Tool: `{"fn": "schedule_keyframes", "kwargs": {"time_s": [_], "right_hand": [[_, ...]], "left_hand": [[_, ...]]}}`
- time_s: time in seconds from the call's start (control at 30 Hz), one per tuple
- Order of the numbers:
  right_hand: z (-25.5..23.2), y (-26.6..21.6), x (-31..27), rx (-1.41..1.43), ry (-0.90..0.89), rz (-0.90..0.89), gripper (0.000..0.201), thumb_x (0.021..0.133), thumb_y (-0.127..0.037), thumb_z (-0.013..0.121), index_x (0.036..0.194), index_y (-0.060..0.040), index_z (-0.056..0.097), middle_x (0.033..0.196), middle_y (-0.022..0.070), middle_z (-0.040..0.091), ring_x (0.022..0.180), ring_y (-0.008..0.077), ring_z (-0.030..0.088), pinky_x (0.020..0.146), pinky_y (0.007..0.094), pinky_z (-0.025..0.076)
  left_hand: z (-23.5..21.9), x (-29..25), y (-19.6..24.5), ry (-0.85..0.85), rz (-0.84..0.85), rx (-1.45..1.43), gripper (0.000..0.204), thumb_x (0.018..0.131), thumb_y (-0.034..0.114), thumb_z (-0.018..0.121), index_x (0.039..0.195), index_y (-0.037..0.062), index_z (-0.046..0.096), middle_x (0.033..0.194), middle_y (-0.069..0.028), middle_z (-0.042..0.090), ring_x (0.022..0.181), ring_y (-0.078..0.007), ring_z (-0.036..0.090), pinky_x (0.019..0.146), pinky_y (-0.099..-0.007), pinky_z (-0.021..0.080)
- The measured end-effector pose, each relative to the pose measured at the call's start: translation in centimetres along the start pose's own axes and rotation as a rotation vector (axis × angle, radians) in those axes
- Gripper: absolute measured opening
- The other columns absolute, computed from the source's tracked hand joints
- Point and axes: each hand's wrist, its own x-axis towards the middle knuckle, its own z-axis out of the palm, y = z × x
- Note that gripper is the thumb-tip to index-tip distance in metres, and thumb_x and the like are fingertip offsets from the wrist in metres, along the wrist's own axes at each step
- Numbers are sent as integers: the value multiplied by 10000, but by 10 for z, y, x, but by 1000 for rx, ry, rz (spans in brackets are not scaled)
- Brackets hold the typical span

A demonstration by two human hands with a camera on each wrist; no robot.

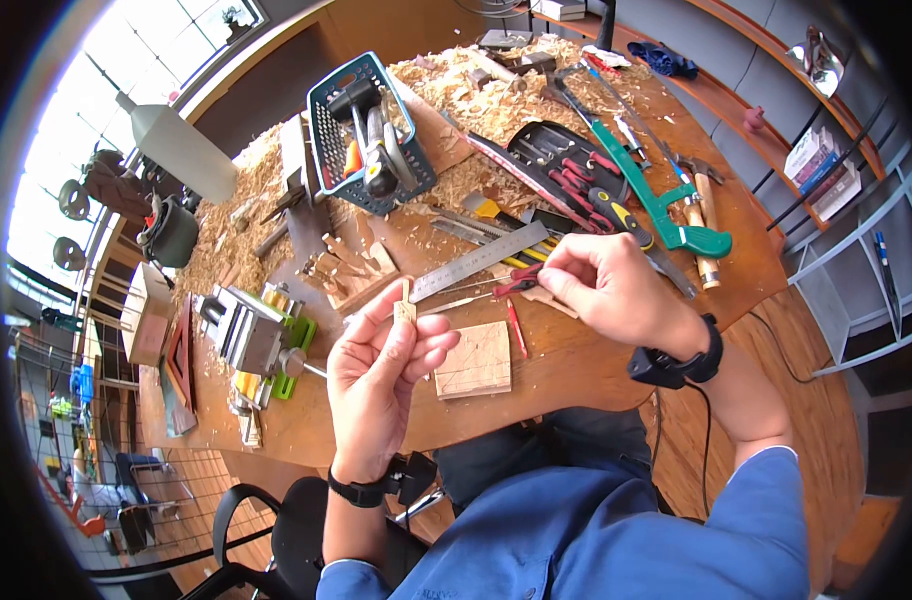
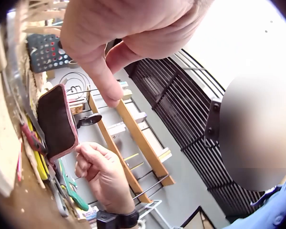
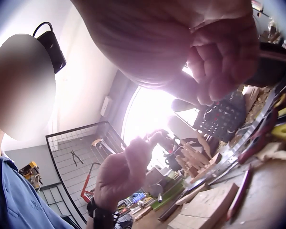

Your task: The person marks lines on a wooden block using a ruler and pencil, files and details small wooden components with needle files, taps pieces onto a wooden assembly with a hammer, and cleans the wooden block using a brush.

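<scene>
Between thumb and fingertips, my left hand (image 1: 376, 375) pinches a small carved piece of light wood (image 1: 406, 308), held up over the near side of the workbench. My right hand (image 1: 611, 290) is raised to the right of it, fingers curled and thumb against the index finger. No object shows between those fingertips. A red-handled tool (image 1: 519, 283) lies on the bench and overlaps the right fingertips in the head view. Below the hands are a square wooden board (image 1: 474, 362) and a red pencil (image 1: 517, 328). A steel ruler (image 1: 481, 262) lies just beyond.
At left stands a vise (image 1: 251, 335), with a wooden rack of carved pieces (image 1: 351, 270) near it. A blue basket of tools (image 1: 321, 130) sits farther back. A black tool case (image 1: 556, 150) and green-handled saw (image 1: 701, 240) lie right. Wood shavings (image 1: 456, 85) cover the back.
</scene>
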Motion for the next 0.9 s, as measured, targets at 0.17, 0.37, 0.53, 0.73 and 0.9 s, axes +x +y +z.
{"fn": "schedule_keyframes", "kwargs": {"time_s": [0.17, 0.37, 0.53, 0.73, 0.9], "right_hand": [[-7, 15, 3, -426, -191, -213, 120, 898, -119, 719, 900, 2, 716, 829, 159, 732, 750, 340, 728, 678, 436, 564], [16, 26, 12, -531, -292, -440, 83, 878, -89, 666, 896, -9, 662, 896, 171, 658, 829, 399, 690, 708, 502, 555], [50, 6, 25, -604, -303, -663, 50, 835, -66, 645, 835, -15, 641, 891, 166, 653, 847, 346, 707, 686, 459, 568], [61, 16, 52, -870, -280, -637, 90, 790, -41, 672, 872, -30, 636, 928, 120, 628, 910, 298, 665, 724, 417, 570], [61, 22, 56, -1013, -357, -619, 95, 839, -107, 674, 886, -26, 695, 919, 135, 679, 942, 281, 712, 723, 394, 594]], "left_hand": [[-19, -1, -25, 87, -182, -335, 314, 1093, 154, 553, 1314, -64, 599, 986, -133, 761, 743, -157, 747, 615, -199, 591], [-27, -3, -26, 179, -187, -341, 293, 1087, 215, 570, 1227, -34, 635, 914, -73, 746, 558, -77, 590, 449, -166, 410], [-39, -7, -7, 206, -61, -381, 337, 1090, 220, 549, 1305, -30, 614, 934, -57, 722, 555, -65, 511, 448, -173, 392], [-47, -17, 2, 210, 4, -362, 378, 1091, 182, 520, 1367, -73, 566, 1002, -106, 732, 560, -69, 520, 411, -170, 379], [-35, -18, 8, 202, 17, -159, 364, 1081, 151, 533, 1366, -75, 546, 956, -140, 760, 518, -55, 510, 414, -175, 325]]}}
